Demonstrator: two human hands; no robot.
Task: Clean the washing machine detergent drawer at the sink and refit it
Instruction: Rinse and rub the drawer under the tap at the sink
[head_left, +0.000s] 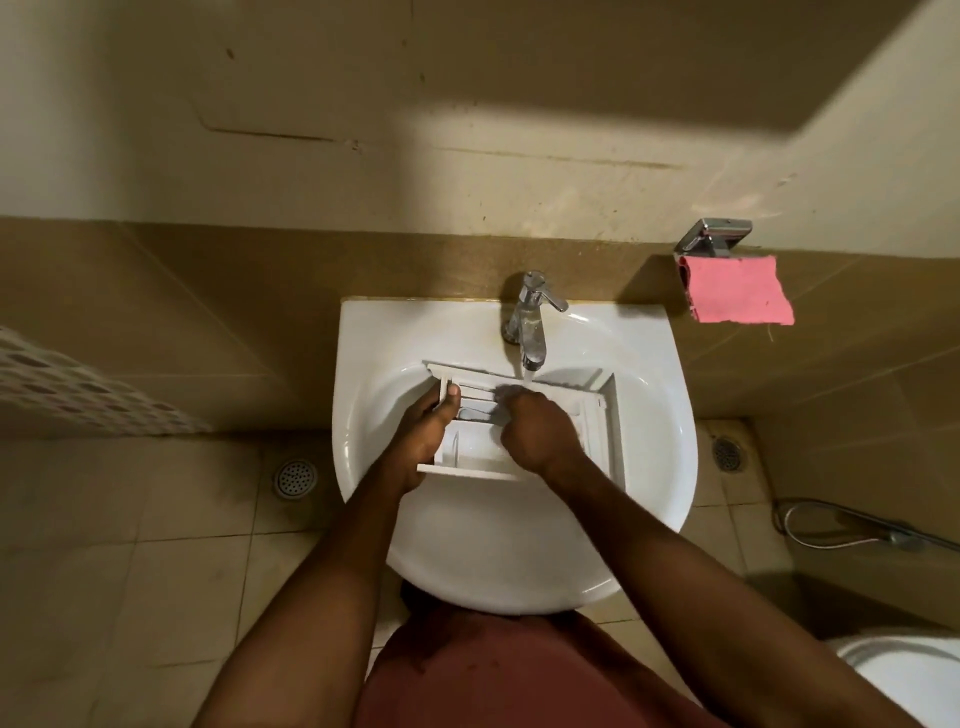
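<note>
The job looks to be in its washing stage: the detergent drawer lies in the basin of the sink, under water running from the tap at the far rim. The left hand grips the drawer's left wall, thumb hooked over the edge. The right hand is down inside the compartments, fingers curled (whether round a brush or cloth, I cannot tell). Rinsing out, draining and refitting appear to be left.

Washbasin corner: finishes
Glazed sink, glossy white; tap polished chrome metal; drawer smooth white plastic, duller; cloth pink, coarse, frayed edge; floor tiles matt beige.
</note>
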